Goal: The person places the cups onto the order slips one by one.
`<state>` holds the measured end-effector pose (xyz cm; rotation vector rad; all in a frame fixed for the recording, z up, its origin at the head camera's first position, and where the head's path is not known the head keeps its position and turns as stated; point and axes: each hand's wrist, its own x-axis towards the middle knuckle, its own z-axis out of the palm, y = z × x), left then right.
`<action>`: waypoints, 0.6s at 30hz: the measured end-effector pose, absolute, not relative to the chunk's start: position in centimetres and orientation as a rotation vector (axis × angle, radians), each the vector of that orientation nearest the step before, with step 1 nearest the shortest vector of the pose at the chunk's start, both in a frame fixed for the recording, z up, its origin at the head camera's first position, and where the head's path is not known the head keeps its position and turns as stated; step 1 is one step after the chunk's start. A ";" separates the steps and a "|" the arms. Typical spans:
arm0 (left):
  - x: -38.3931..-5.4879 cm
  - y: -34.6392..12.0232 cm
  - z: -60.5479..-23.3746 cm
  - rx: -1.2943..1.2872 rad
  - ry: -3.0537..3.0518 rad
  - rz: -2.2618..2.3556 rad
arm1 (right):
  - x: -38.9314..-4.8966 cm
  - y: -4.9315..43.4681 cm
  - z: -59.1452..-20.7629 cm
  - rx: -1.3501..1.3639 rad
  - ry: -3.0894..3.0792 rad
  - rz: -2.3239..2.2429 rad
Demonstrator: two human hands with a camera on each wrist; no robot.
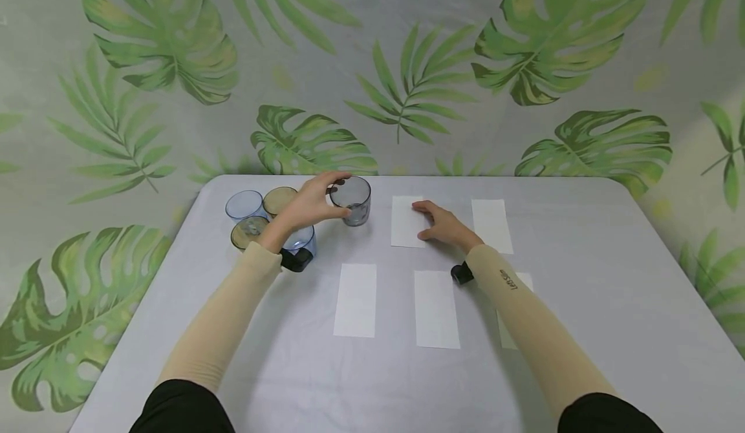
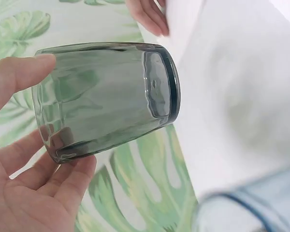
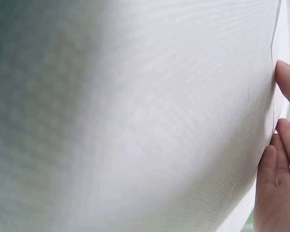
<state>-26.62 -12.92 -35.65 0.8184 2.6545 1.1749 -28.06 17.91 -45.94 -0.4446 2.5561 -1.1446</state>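
Note:
My left hand (image 1: 308, 205) holds a grey tinted drinking glass (image 1: 357, 212) near its rim, thumb on one side and fingers on the other. In the left wrist view the grey glass (image 2: 106, 96) shows nothing inside, and its thick base points away from the palm. In the head view it is upright, right of the other glasses. My right hand (image 1: 447, 227) is at the right side of a white paper card (image 1: 404, 226) in the back row, thumb and fingers apart, holding nothing. Whether its fingertips touch the card or cloth is unclear.
At the left, partly behind my left hand, stand blue glasses (image 1: 244, 207) and amber glasses (image 1: 242, 234). More white cards lie in two rows, including one at the back right (image 1: 491, 226) and one at the front left (image 1: 355, 300). A white cloth (image 1: 279, 368) covers the table.

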 end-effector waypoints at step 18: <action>-27.6 -7.6 -36.8 0.871 2.636 1.187 | -28.2 17.8 -45.9 -0.434 2.567 -1.133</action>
